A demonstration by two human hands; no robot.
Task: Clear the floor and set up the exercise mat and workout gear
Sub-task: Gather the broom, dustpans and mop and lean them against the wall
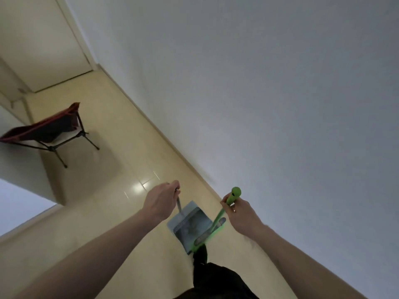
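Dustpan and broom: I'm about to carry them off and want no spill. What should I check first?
1. Left hand holds the dustpan handle: ok.
2. Right hand grips the green broom: ok.
3. Dustpan level: cannot tell, the view is tilted.
4. Debris in the pan: cannot tell, only grey smudges.
5. Floor ahead free up to the folding chair: ok.

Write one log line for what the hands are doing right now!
left hand: holds dustpan handle | right hand: holds green broom | chair: on floor
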